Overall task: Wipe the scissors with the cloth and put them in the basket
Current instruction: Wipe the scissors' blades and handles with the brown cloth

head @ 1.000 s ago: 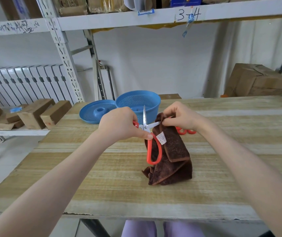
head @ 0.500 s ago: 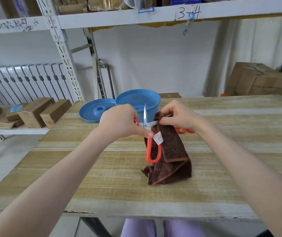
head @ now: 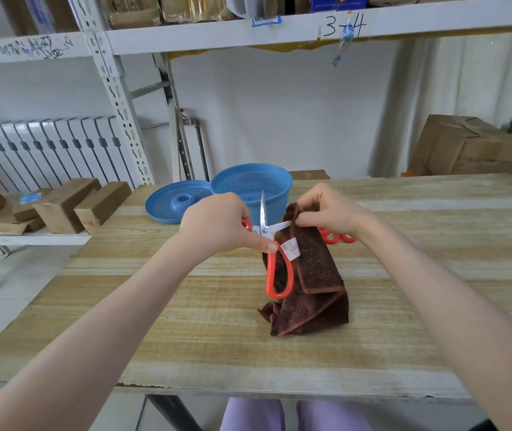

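Over the middle of the wooden worktop [head: 186,337] both hands are raised with the scissors [head: 269,244] between them. The left hand [head: 217,225] has its fingers curled round one red handle, thumb pressed near the pivot, while the other red loop hangs down free in front of the cloth [head: 313,275]. The blades are spread apart: one points straight up, the other runs sideways to the right into the brown cloth. The right hand [head: 329,213] pinches the top fold of that cloth over the end of the sideways blade; the rest of the cloth drapes down and its lower end rests bunched on the worktop, a white label showing near the top. The blue perforated basket [head: 251,185] stands close to the far edge, left of centre, just behind the hands, with a blue lid [head: 173,203] lying flat beside it towards the left edge. A further set of red handles [head: 338,237] lies on the worktop partly hidden behind the right wrist. A cardboard box [head: 466,147] sits beyond the far right corner.
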Available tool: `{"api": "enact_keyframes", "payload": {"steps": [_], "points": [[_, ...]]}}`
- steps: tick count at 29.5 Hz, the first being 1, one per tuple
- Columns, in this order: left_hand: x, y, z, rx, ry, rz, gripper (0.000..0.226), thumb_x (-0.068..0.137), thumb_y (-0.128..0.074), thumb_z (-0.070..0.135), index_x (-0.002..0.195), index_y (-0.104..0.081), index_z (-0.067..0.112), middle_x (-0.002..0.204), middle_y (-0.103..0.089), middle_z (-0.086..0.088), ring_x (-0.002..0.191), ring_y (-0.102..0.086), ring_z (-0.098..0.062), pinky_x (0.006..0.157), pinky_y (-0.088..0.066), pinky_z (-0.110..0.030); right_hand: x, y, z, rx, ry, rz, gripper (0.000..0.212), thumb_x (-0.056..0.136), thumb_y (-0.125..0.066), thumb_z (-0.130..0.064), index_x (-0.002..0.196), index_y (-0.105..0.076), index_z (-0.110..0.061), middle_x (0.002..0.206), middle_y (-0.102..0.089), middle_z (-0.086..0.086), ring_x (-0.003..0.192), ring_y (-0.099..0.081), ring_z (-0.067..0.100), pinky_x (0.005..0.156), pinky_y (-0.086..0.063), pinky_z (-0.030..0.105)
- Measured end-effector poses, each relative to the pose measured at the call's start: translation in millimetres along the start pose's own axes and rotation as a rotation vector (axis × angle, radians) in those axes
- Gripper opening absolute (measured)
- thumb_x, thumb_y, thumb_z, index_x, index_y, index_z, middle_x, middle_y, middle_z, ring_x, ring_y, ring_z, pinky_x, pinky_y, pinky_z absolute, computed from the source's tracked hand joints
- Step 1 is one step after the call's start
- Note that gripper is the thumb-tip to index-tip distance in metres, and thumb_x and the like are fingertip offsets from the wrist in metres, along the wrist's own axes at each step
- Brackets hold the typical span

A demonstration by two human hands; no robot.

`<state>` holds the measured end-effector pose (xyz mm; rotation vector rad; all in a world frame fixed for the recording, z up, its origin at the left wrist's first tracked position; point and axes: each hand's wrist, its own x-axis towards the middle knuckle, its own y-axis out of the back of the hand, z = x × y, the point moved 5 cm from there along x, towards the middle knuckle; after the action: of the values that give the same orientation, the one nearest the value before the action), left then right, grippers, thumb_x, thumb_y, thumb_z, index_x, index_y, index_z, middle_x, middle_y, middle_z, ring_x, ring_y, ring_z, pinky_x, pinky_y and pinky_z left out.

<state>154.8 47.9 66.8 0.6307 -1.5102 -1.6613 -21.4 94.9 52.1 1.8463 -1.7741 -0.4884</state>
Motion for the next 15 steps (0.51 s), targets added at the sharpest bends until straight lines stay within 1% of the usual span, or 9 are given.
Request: {"api": "enact_keyframes", "payload": {"steps": [2, 4, 5, 6, 7, 9, 12, 14, 15], "points": [[0.2, -0.1, -0.2, -0.001, 0.0, -0.009, 0.072, 0.041, -0.065, 0.085, 0.048, -0.039, 0.018, 0.041, -0.029, 0.011, 0.042, -0.035, -0.012, 0.047, -0.027, -0.025, -0.1, -0.3, 1.1, 0.019, -0.009, 0.0, 0.016, 0.088, -0.057, 0.003, 0.083, -0.064, 0.017, 0.062, -0.048, 0.015, 0.047, -0.039, 0.023, 0.045, -0.028, 0.031], [2.1, 1.1, 2.0, 0.003, -0.014, 0.002, 0.072, 0.042, -0.065, 0.085, 0.047, -0.038, 0.018, 0.041, -0.028, 0.01, 0.041, -0.034, -0.012, 0.047, -0.026, -0.026, 0.4, -5.0, -4.9, 0.023, 0.033, -0.003, 0.016, 0.087, -0.056, 0.01, 0.077, -0.061, 0.022, 0.055, -0.046, 0.007, 0.04, -0.04, 0.007, 0.04, -0.029, 0.02], [2.8, 0.5, 2.7, 0.002, -0.017, 0.006, 0.072, 0.042, -0.066, 0.085, 0.047, -0.037, 0.018, 0.041, -0.027, 0.01, 0.041, -0.033, -0.012, 0.047, -0.026, -0.026, 0.3, -7.1, -5.7, 0.022, 0.04, -0.006, 0.016, 0.086, -0.056, 0.011, 0.075, -0.06, 0.023, 0.053, -0.044, 0.004, 0.035, -0.037, 0.003, 0.038, -0.027, 0.012], [3.4, 0.5, 2.2, 0.0, -0.017, 0.006, 0.073, 0.042, -0.066, 0.084, 0.047, -0.036, 0.018, 0.041, -0.027, 0.01, 0.042, -0.033, -0.012, 0.047, -0.025, -0.026, 0.8, -7.4, -5.3, 0.02, 0.039, -0.008, 0.017, 0.087, -0.056, 0.01, 0.076, -0.06, 0.022, 0.054, -0.043, 0.004, 0.033, -0.036, 0.003, 0.036, -0.026, 0.011], [3.2, -0.3, 1.8, -0.004, -0.017, 0.001, 0.073, 0.042, -0.066, 0.085, 0.047, -0.036, 0.018, 0.041, -0.027, 0.01, 0.042, -0.033, -0.013, 0.048, -0.025, -0.026, 1.0, -6.2, -2.6, 0.021, 0.023, -0.004, 0.018, 0.087, -0.056, 0.007, 0.078, -0.06, 0.022, 0.056, -0.043, 0.006, 0.034, -0.035, 0.004, 0.035, -0.026, 0.016], [2.7, -1.4, 0.3, 0.0, -0.017, -0.007, 0.073, 0.041, -0.064, 0.086, 0.047, -0.039, 0.018, 0.042, -0.029, 0.01, 0.043, -0.035, -0.013, 0.048, -0.026, -0.026, 1.0, -1.0, 3.5, 0.027, -0.02, 0.004, 0.018, 0.088, -0.056, 0.001, 0.086, -0.062, 0.018, 0.06, -0.044, 0.012, 0.038, -0.035, 0.017, 0.04, -0.025, 0.024], [2.4, 0.1, 0.6, -0.01, -0.022, 0.003, 0.075, 0.039, -0.064, 0.087, 0.046, -0.032, 0.019, 0.039, -0.023, 0.01, 0.042, -0.03, -0.013, 0.047, -0.023, -0.027, 3.3, -1.8, -0.2, 0.011, 0.021, -0.002, 0.016, 0.086, -0.056, 0.007, 0.082, -0.061, 0.022, 0.066, -0.048, 0.015, 0.044, -0.04, 0.013, 0.043, -0.029, 0.025], [3.2, 1.5, 2.2, -0.01, -0.027, 0.017, 0.076, 0.039, -0.065, 0.086, 0.045, -0.029, 0.019, 0.037, -0.02, 0.009, 0.04, -0.028, -0.013, 0.048, -0.022, -0.026, 6.0, -6.6, -3.3, 0.0, 0.048, -0.01, 0.017, 0.085, -0.057, 0.008, 0.079, -0.06, 0.023, 0.067, -0.05, 0.016, 0.052, -0.042, 0.017, 0.049, -0.031, 0.026], [3.3, 1.4, 2.0, -0.009, -0.025, 0.017, 0.076, 0.039, -0.065, 0.086, 0.045, -0.03, 0.019, 0.037, -0.021, 0.009, 0.04, -0.029, -0.013, 0.048, -0.023, -0.026, 6.5, -7.0, -2.4, 0.006, 0.043, -0.008, 0.017, 0.086, -0.057, 0.008, 0.079, -0.059, 0.023, 0.066, -0.049, 0.016, 0.05, -0.042, 0.016, 0.048, -0.031, 0.025]]}}
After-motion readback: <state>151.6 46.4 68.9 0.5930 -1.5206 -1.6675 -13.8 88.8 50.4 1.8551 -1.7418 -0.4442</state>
